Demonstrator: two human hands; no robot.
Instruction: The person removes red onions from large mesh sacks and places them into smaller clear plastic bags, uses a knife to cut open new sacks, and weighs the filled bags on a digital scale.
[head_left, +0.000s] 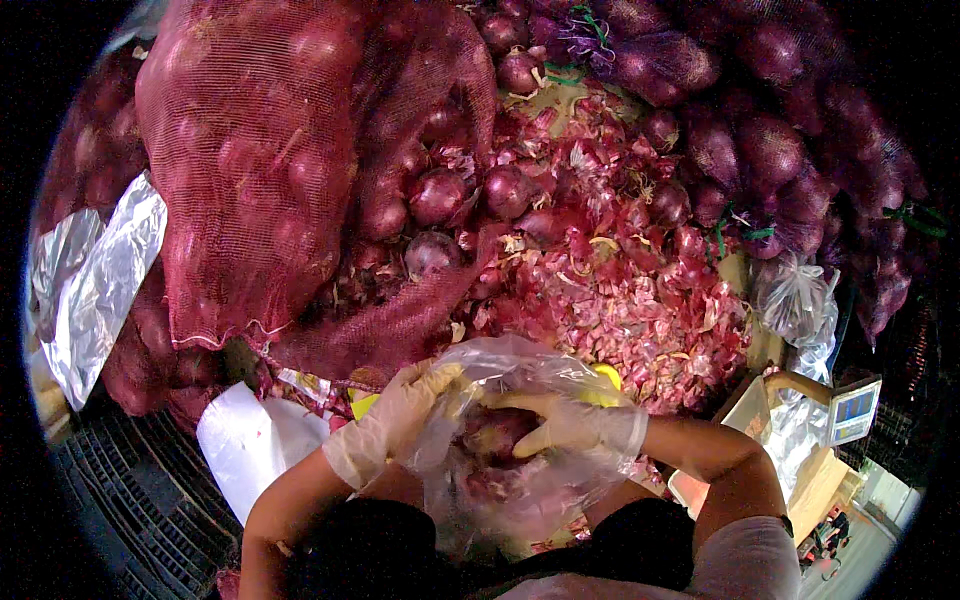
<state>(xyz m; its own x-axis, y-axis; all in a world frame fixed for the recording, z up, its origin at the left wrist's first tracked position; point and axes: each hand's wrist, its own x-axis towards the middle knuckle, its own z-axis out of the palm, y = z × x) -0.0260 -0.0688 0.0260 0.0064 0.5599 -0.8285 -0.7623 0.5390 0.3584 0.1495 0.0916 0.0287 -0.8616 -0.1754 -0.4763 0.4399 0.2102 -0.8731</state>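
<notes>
A clear plastic bag (510, 502) hangs between my forearms, its mouth held apart. My left hand (412, 405), in a pale translucent glove, grips the bag's left edge. Inside the mouth is my right hand (562, 427), gloved alike, its fingers against a red onion (499, 435); the plastic partly veils them, so a firm hold cannot be made out. Beyond the bag, loose red onions (437, 196) lie beside an opened red mesh sack (420, 307) and a thick bed of dry onion skins (645, 300).
A full red mesh sack of onions (247, 165) stands at the upper left. Purple mesh bags of onions (772, 157) crowd the upper right. Clear plastic bags (799, 300) and a digital scale's display (855, 409) are at right. White sheeting (251, 442) lies left, near a black ribbed surface (142, 495).
</notes>
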